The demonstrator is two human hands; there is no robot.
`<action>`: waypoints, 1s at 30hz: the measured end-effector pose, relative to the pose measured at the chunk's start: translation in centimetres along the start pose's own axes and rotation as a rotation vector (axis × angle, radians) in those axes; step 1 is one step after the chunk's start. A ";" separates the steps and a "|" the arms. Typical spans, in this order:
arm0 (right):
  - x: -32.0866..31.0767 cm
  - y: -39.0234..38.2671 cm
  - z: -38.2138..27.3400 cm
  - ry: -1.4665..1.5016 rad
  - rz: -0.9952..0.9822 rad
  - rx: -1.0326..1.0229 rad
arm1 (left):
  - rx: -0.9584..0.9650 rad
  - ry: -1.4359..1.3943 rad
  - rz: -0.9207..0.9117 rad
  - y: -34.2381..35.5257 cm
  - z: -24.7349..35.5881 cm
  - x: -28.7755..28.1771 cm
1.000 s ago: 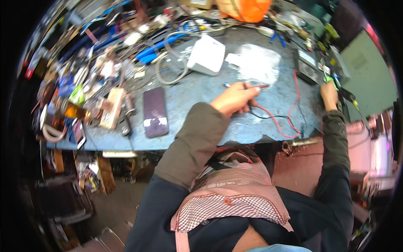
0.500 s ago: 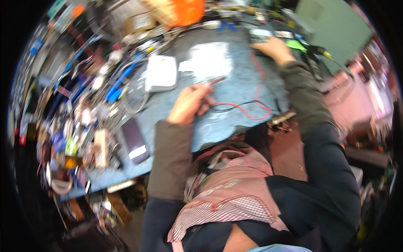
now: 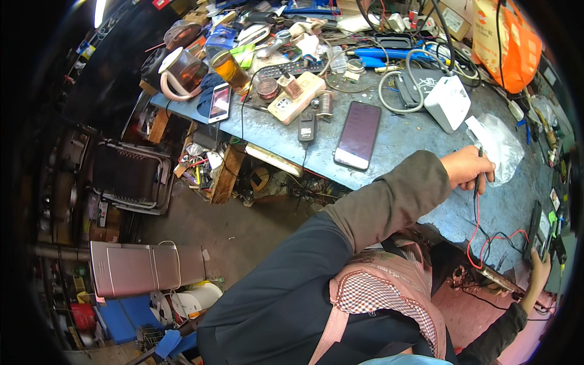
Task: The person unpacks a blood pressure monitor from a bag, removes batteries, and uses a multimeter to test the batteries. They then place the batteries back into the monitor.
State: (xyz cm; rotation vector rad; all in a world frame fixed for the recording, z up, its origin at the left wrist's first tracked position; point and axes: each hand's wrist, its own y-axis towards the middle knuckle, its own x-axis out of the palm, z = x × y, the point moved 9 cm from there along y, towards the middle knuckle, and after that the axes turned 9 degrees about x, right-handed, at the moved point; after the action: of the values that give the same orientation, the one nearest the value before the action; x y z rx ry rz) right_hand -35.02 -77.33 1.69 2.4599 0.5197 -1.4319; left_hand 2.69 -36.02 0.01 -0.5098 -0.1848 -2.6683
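Note:
My left hand [image 3: 469,170] is closed around the test probes [image 3: 480,153] above the bench's right part, beside a clear plastic bag [image 3: 500,146]. A dark probe tip points up past the fingers. Red and black test leads [image 3: 476,234] hang below the hand and run right to a dark multimeter [image 3: 534,224] near the right rim. My right hand [image 3: 538,271] grips the near end of that meter, with thumb and fingers at its sides. A white box-shaped device [image 3: 449,103] with a grey cable stands beyond my left hand. To its left lies a dark smartphone [image 3: 358,135].
A power strip [image 3: 297,100], a black adapter [image 3: 307,128], a white phone [image 3: 219,103] and a glass pot [image 3: 182,70] crowd the left bench. An orange bag [image 3: 514,48] stands far right. A folded chair [image 3: 131,176] and a brownish case [image 3: 146,267] are at left.
The view has swung left, so the bench and my hands now appear farther right. The probes stay in my left hand; my right hand remains by the meter.

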 end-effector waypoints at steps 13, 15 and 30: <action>12.6 7.9 -6.8 0.437 -0.185 0.018 | -0.027 0.012 -0.267 0.2 -0.1 2.7; 8.5 4.6 -13.6 -0.048 0.525 -0.526 | -0.036 0.043 -0.263 -0.4 0.3 2.3; 10.2 -20.2 -31.3 0.460 0.181 -0.705 | 0.049 -0.220 -0.197 -1.0 -0.3 1.7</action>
State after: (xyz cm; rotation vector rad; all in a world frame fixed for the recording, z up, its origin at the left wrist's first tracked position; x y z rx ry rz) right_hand -14.38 -45.16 7.30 2.1448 0.7155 -0.4704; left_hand 0.77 -35.82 0.30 -0.8078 -0.3824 -2.7835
